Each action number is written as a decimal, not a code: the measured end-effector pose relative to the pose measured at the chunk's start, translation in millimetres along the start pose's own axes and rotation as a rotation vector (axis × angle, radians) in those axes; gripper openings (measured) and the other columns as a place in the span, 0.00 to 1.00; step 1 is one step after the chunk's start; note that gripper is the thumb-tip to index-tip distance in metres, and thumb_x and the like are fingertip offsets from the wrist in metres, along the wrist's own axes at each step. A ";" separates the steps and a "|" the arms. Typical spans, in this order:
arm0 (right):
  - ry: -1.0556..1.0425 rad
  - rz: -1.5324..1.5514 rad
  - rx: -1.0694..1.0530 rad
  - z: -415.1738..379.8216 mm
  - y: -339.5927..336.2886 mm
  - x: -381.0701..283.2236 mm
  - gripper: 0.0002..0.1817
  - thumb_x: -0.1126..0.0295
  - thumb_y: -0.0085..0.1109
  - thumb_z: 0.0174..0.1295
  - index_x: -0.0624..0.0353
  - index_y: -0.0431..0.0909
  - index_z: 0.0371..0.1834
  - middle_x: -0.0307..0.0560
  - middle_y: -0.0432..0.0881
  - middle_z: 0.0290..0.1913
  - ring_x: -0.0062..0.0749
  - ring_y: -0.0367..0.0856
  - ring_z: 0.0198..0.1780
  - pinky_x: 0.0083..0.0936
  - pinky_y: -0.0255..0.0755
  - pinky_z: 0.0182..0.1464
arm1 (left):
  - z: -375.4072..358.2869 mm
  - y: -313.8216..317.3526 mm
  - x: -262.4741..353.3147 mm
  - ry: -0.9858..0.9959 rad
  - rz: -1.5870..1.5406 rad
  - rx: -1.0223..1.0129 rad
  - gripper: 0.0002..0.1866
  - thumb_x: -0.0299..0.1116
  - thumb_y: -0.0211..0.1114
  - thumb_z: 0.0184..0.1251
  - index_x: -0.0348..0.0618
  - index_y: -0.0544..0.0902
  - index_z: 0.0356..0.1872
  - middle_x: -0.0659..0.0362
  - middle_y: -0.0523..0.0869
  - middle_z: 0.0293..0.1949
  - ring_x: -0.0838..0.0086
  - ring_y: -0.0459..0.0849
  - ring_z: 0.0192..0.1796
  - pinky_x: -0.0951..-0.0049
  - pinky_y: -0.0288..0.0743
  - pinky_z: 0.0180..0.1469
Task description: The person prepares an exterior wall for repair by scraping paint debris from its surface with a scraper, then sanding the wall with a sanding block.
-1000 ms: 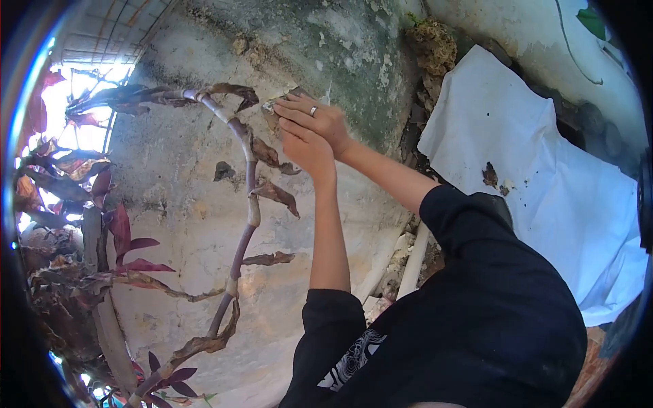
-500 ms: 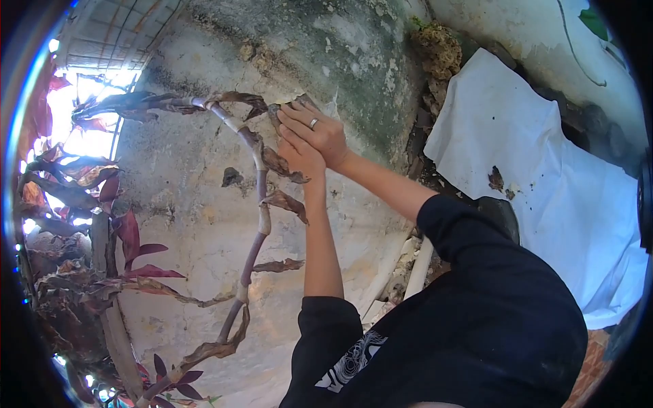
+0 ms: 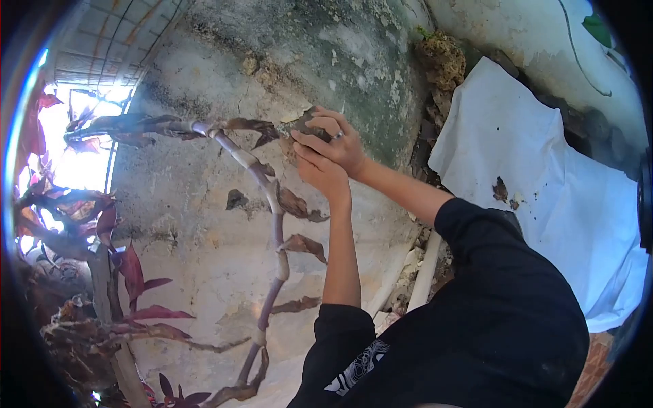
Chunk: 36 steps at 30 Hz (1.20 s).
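My right hand (image 3: 340, 146), with a ring on one finger, curls its fingers around a dark grey stone-like chunk (image 3: 311, 124) against the stained wall (image 3: 204, 163). Just below it, my left hand (image 3: 320, 170) is pressed to the underside of the right hand, fingers bent toward the chunk's lower edge and partly hidden. Pale peeling flakes show at the chunk's upper left. To the left of both hands, a long jointed stem (image 3: 277, 224) with withered brown leaves curves down across the wall.
White cloth (image 3: 503, 136) with dark debris on it drapes at the right. A pale pipe (image 3: 424, 272) and rubble lie near the wall's base. Purple-leaved plants (image 3: 132, 272) and a wooden post (image 3: 102, 279) stand at the left. Rough brown growth (image 3: 442, 61) clings to the upper wall edge.
Both hands have shifted right and slightly down in view. The right hand's fingers, flatter before, are now bent around the dark chunk, which shows more. The stem also appears farther right and lower.
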State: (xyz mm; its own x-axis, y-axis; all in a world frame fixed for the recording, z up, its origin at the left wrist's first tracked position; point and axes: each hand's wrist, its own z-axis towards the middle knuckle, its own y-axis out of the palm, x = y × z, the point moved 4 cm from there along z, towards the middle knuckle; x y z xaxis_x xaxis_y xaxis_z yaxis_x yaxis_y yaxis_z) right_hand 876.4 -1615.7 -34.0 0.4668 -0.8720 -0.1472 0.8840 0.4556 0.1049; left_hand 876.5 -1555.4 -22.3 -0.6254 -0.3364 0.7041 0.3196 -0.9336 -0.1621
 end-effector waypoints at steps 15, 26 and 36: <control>0.068 0.098 0.033 4.9 -6.6 17.1 0.14 0.68 0.66 0.42 0.43 0.82 0.36 0.38 0.72 0.43 0.40 0.71 0.51 0.47 0.64 0.62 | -3.3 15.2 -1.1 -0.069 -0.078 0.012 0.26 0.41 0.35 0.74 0.23 0.74 0.43 0.40 0.80 0.37 0.59 0.79 0.40 0.65 0.71 0.41; 0.255 0.153 0.097 9.0 -8.0 8.3 0.08 0.65 0.65 0.44 0.44 0.80 0.29 0.39 0.72 0.41 0.39 0.70 0.52 0.53 0.59 0.63 | 2.8 7.7 8.6 -0.090 0.134 -0.106 0.27 0.43 0.36 0.73 0.23 0.76 0.41 0.40 0.81 0.37 0.56 0.79 0.38 0.63 0.70 0.41; 0.213 0.140 -0.024 -3.4 6.3 3.4 0.12 0.66 0.66 0.46 0.45 0.80 0.37 0.40 0.72 0.44 0.40 0.69 0.55 0.52 0.55 0.65 | 5.2 -1.8 -0.1 -0.061 0.028 -0.108 0.26 0.42 0.37 0.73 0.24 0.75 0.44 0.39 0.80 0.41 0.53 0.80 0.43 0.62 0.70 0.43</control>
State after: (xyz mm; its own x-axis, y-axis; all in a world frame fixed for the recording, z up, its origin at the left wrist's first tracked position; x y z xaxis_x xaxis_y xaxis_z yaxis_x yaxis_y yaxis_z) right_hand 883.6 -1615.2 -37.2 0.5769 -0.7438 -0.3375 0.8097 0.5753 0.1161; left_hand 879.7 -1553.0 -18.5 -0.5716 -0.3574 0.7386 0.2557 -0.9329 -0.2536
